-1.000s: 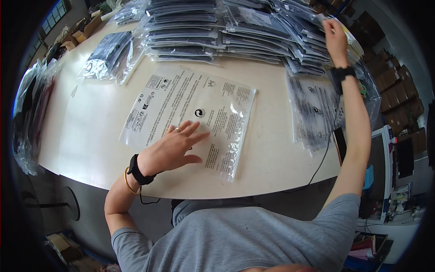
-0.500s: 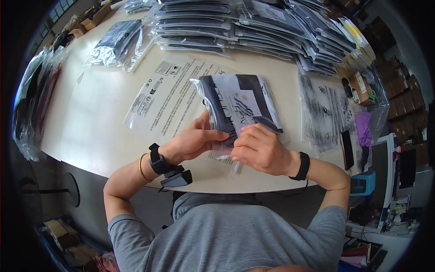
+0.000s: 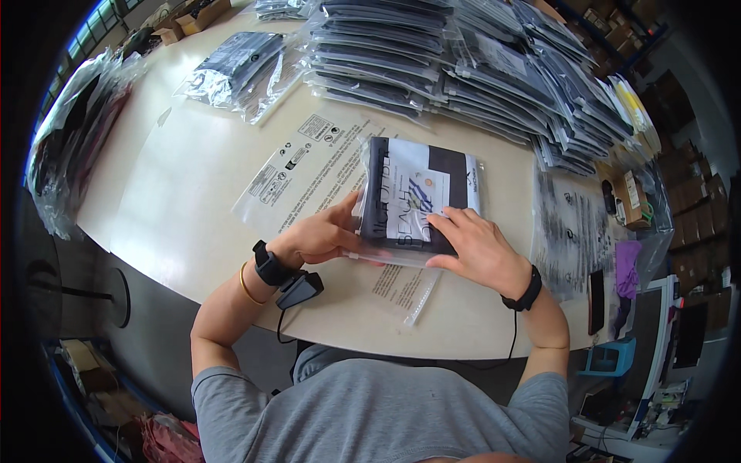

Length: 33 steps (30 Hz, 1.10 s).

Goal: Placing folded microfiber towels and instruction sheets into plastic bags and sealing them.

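Note:
A clear plastic bag (image 3: 421, 258) with folded dark and white cloth inside and a picture card on top lies in front of me. My left hand (image 3: 323, 231) pinches its lower left side, the other fingers partly hidden beneath. Flat across the lower right part of the bag rests my right hand (image 3: 478, 248), its fingers stretched out and not wrapped round anything. A printed clear bag (image 3: 266, 197) lies flat on the table, partly under the filled one; its lower end shows near the table's front edge.
Tall piles of filled bags (image 3: 378, 58) stand at the back. More bagged goods (image 3: 231, 65) lie at the far left and along the left edge (image 3: 77, 147). On the right are loose printed bags (image 3: 571, 231), a small box (image 3: 634, 199) and a purple cloth (image 3: 626, 266).
My right hand has gone from a closed grip at the bag's lower edge to lying flat on it. The bag lies flatter, and the view has shifted.

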Each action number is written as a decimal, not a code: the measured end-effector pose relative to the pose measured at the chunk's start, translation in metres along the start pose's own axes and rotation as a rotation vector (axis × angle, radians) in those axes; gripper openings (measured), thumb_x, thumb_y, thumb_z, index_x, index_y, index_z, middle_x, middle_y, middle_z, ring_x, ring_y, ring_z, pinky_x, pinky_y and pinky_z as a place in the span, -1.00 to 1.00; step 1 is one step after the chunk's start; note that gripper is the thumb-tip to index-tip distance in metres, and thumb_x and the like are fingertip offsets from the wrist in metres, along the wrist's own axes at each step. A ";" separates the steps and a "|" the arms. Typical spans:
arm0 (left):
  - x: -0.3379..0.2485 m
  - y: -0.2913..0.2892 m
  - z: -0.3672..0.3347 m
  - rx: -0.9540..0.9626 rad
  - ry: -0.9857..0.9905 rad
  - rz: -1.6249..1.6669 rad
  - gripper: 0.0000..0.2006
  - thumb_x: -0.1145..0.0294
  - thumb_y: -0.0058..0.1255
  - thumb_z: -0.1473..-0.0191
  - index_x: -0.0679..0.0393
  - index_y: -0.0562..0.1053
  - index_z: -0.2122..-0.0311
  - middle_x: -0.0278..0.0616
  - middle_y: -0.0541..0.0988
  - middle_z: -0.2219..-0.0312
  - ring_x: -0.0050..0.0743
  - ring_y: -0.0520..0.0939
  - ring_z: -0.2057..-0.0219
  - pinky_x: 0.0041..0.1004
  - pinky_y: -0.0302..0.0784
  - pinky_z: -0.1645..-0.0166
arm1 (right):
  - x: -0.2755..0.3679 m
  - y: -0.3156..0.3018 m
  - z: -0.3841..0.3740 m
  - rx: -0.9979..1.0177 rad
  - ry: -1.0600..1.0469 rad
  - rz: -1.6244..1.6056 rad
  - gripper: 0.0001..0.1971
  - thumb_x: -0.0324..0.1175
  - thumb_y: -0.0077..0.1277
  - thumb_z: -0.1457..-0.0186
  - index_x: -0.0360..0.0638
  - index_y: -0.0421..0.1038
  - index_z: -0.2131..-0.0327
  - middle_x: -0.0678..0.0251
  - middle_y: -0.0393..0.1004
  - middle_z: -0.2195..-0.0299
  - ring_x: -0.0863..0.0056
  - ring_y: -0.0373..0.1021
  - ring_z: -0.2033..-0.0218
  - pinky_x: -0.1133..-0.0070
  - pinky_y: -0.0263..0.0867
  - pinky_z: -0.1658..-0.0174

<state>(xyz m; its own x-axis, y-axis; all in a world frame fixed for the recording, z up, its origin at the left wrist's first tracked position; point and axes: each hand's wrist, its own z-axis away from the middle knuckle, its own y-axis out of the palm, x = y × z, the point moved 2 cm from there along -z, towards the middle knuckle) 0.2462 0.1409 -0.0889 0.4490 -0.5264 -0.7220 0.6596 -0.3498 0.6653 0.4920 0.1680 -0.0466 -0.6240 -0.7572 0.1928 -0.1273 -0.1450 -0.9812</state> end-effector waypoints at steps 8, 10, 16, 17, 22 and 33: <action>-0.009 -0.007 0.006 0.059 -0.144 -0.298 -0.09 0.82 -0.06 0.02 -0.02 -0.28 -0.30 0.11 0.46 0.11 -0.15 0.61 0.22 -0.25 0.61 0.13 | 0.000 -0.002 0.000 -0.015 0.041 0.018 -0.33 -0.09 0.24 0.16 -0.22 0.29 -0.02 0.10 0.32 0.05 0.21 0.33 0.14 0.38 0.34 0.09; -0.011 -0.006 0.008 0.041 -0.178 -0.408 -0.10 0.80 -0.05 0.01 -0.02 -0.27 -0.30 0.09 0.51 0.17 -0.19 0.63 0.27 -0.27 0.62 0.16 | -0.002 -0.003 -0.001 -0.009 0.026 -0.004 -0.33 -0.09 0.23 0.16 -0.21 0.29 -0.02 0.11 0.32 0.05 0.22 0.33 0.14 0.39 0.35 0.10; -0.020 -0.007 0.007 0.008 -0.233 -0.571 -0.19 0.71 0.00 -0.04 0.07 -0.19 -0.28 -0.03 0.57 0.37 -0.37 0.63 0.42 -0.46 0.61 0.34 | -0.006 -0.005 -0.002 0.012 0.044 -0.026 -0.33 -0.09 0.23 0.16 -0.20 0.28 -0.02 0.13 0.29 0.04 0.23 0.33 0.15 0.38 0.38 0.13; -0.021 -0.008 0.006 -0.003 -0.266 -0.614 -0.20 0.70 0.01 -0.05 0.09 -0.18 -0.27 -0.03 0.58 0.38 -0.39 0.63 0.43 -0.48 0.60 0.35 | -0.007 -0.005 -0.003 -0.003 0.032 -0.015 -0.34 -0.10 0.24 0.16 -0.22 0.28 0.01 0.14 0.30 0.10 0.24 0.33 0.18 0.39 0.38 0.16; -0.016 -0.013 0.011 0.012 -0.236 -0.672 -0.20 0.68 0.03 -0.04 0.13 -0.17 -0.27 -0.08 0.57 0.40 -0.45 0.61 0.45 -0.51 0.56 0.35 | -0.005 -0.003 0.003 -0.037 0.010 0.001 -0.39 -0.14 0.25 0.17 -0.24 0.29 0.06 0.18 0.32 0.23 0.28 0.34 0.24 0.41 0.39 0.21; -0.015 -0.032 0.020 -0.006 -0.216 -0.572 -0.42 0.72 0.00 -0.03 0.14 0.02 -0.09 -0.06 0.55 0.39 -0.34 0.62 0.42 -0.44 0.56 0.29 | -0.017 0.007 -0.002 -0.079 -0.060 -0.082 -0.47 -0.18 0.23 0.16 -0.19 0.36 0.10 0.21 0.38 0.21 0.21 0.37 0.25 0.38 0.34 0.17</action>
<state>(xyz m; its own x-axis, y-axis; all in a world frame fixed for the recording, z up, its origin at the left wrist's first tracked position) 0.2064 0.1450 -0.0954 -0.1095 -0.4017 -0.9092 0.7637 -0.6195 0.1817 0.5004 0.1815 -0.0568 -0.5619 -0.7822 0.2691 -0.2375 -0.1591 -0.9583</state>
